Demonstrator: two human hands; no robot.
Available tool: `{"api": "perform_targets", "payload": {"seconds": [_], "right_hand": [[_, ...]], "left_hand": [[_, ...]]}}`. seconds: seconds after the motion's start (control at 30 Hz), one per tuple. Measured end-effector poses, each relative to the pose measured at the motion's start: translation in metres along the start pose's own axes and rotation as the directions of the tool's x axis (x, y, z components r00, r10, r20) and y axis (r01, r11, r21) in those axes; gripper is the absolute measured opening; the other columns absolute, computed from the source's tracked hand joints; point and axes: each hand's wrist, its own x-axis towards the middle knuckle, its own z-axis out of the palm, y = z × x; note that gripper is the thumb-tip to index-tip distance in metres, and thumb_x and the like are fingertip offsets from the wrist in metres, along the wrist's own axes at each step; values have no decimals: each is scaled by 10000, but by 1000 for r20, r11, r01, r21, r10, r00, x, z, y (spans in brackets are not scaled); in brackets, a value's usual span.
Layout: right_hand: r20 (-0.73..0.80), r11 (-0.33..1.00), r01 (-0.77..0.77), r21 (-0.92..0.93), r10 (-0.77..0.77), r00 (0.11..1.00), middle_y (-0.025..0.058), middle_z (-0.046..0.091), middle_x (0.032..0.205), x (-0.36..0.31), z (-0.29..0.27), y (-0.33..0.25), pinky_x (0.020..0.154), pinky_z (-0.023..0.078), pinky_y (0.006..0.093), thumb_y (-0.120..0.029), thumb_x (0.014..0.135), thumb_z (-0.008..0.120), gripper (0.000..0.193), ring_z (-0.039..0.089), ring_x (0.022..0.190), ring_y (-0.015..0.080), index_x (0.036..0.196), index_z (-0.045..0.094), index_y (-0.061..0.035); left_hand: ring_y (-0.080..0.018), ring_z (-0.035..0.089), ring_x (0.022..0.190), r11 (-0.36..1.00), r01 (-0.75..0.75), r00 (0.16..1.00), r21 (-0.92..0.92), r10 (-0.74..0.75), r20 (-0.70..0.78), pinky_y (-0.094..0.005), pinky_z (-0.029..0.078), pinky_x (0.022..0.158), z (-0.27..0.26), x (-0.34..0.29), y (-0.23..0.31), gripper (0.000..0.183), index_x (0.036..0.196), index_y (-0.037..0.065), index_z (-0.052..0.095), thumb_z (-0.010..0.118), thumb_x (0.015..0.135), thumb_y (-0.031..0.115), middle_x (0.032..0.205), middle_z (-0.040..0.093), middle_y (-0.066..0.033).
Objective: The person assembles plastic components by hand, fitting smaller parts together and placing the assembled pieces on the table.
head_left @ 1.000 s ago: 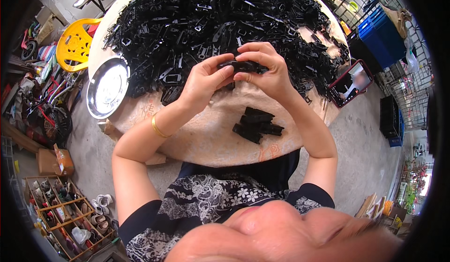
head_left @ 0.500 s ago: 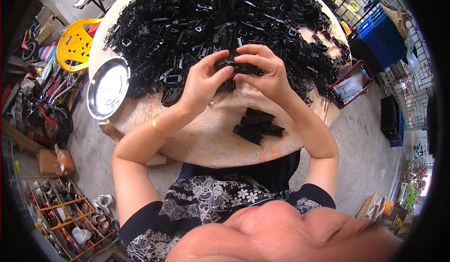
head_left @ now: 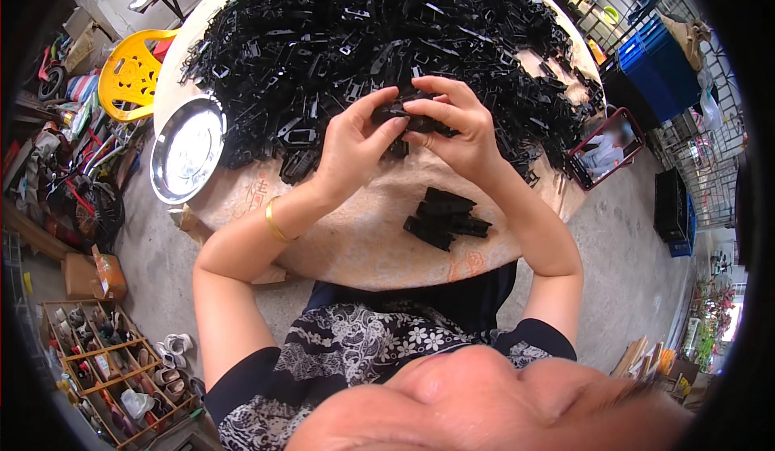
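Observation:
Both hands meet over the near edge of a large heap of black plastic parts [head_left: 355, 39] on a round table. Between the fingertips of my left hand [head_left: 357, 138] and my right hand [head_left: 458, 128] is a small black plastic part [head_left: 390, 113], partly hidden by the fingers. Each hand pinches it with thumb and fingers. Closer to me, a small group of black plastic pieces [head_left: 446, 218] lies apart from the heap on the tablecloth [head_left: 347, 245].
A shiny round metal tray [head_left: 189, 148] sits at the table's left edge, beside a yellow plastic chair [head_left: 129, 76]. At the right edge leans a phone [head_left: 605, 149] with its screen lit. A shoe rack [head_left: 101, 370] stands lower left; blue crates [head_left: 658, 68] are at right.
My right fingers have shifted slightly and curl more over the black part. Both hands stay together in nearly the same place.

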Motion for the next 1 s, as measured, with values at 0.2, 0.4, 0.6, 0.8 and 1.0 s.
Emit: {"api": "perform_targets", "payload": {"seconds": [0.2, 0.4, 0.6, 0.8, 1.0], "right_hand": [[293, 632, -522, 573, 436, 851, 74, 618, 1046, 5, -10, -3, 796, 484, 261, -138, 796, 692, 324, 583, 930, 130, 1085, 622, -9], [300, 710, -487, 508, 384, 873, 40, 650, 921, 2, -20, -5, 678, 466, 186, -61, 827, 644, 281, 578, 778, 66, 1094, 604, 18], [205, 732, -469, 494, 426, 881, 40, 661, 807, 18, -57, 11, 614, 469, 199, -187, 879, 596, 218, 588, 698, 72, 946, 665, 8], [-57, 660, -477, -581, 552, 832, 62, 637, 656, 9, -83, 25, 601, 484, 314, -376, 788, 650, 307, 632, 640, 189, 774, 669, -70], [81, 627, -315, -713, 519, 851, 87, 644, 818, 2, -51, 33, 721, 484, 363, -280, 753, 665, 219, 615, 814, 272, 858, 650, -88]], "left_hand": [[-135, 598, 923, 952, -25, 992, -305, 62, 113, -288, 518, 845, -4, 4, 2, 407, 1254, -31, 453, 557, 867, 41, 1078, 590, -103], [-158, 611, 923, 933, 28, 973, -358, 56, 222, -271, 517, 829, -7, 8, 12, 433, 1271, -39, 428, 549, 859, 15, 1071, 591, -119], [-209, 595, 1011, 977, -30, 916, -209, 111, 386, -292, 489, 862, 6, -5, 6, 429, 1282, -26, 410, 535, 876, 35, 1126, 566, -138], [-318, 446, 1212, 810, -575, 604, 113, 327, 727, -402, 379, 993, 19, -20, 6, 347, 1137, 38, 583, 596, 795, -15, 1237, 537, -135], [-339, 441, 1209, 910, -408, 638, -75, 343, 689, -457, 369, 998, 6, -9, 8, 403, 1200, 33, 534, 588, 861, 243, 1285, 479, -179]]}}
